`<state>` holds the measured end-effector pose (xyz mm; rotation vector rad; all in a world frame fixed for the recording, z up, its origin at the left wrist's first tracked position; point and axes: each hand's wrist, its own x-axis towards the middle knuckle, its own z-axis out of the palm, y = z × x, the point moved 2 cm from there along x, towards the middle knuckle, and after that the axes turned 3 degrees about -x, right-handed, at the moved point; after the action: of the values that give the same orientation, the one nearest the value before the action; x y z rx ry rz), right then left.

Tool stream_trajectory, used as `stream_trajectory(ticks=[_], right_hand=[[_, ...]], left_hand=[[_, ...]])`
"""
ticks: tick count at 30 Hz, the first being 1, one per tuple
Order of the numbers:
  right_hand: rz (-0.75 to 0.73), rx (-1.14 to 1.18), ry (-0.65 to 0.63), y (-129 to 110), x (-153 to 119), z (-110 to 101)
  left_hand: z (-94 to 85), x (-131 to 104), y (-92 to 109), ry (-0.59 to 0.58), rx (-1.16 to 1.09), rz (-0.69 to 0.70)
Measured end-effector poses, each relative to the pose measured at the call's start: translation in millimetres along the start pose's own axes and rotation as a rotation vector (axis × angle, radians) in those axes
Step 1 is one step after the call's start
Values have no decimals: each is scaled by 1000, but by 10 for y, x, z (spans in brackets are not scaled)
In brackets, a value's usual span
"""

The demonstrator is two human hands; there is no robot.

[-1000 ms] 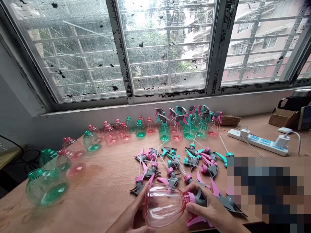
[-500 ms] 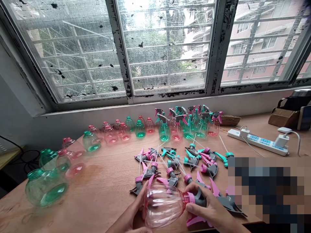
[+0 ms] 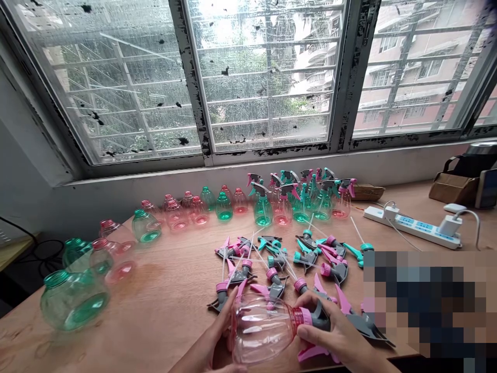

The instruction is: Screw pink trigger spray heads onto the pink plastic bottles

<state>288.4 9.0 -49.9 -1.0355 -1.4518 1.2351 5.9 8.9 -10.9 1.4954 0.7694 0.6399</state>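
A clear pink spray bottle (image 3: 262, 331) lies sideways between my hands at the table's near edge. My left hand (image 3: 212, 339) is wrapped round its base end. At the neck, my right hand (image 3: 330, 324) grips the pink collar (image 3: 305, 317) of the grey spray head (image 3: 321, 317), which sits against the bottle's mouth. How far the collar is screwed on I cannot tell. Just beyond the bottle lie several loose spray heads with thin tubes, among them a pink-and-grey trigger head (image 3: 275, 282) and a teal-collared one (image 3: 306, 259).
Open-mouthed bottles, such as a large green one (image 3: 73, 300), line the left and back. Bottles with heads fitted, like a green one (image 3: 263, 210), stand by the window wall. At right are a white power strip (image 3: 413, 228), a brown box (image 3: 454, 186) and a blurred-out patch.
Almost nothing differs. The pink bottle has turned very slightly in my left hand, while my right hand stays at the collar.
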Motion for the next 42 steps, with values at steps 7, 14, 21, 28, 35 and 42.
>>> stream_trajectory(ticks=[7,14,21,28,35,42], right_hand=[[9,-24,3,-34,-7,0],[-7,-10,-12,-65,-7,3],[56,17,-22,-58,-10,14],[73,12,-4,-82,-25,18],[64,22,-2,-83,-23,12],[70,52,-11,-75,-26,17]], left_hand=[[-11,-17,25,-4,20,-1],[-24,0,-1,5,69,5],[-29,-1,7,18,-4,-27],[14,-10,56,-17,-32,11],[-14,-21,25,-5,74,16],[37,16,69,-34,-99,-1]])
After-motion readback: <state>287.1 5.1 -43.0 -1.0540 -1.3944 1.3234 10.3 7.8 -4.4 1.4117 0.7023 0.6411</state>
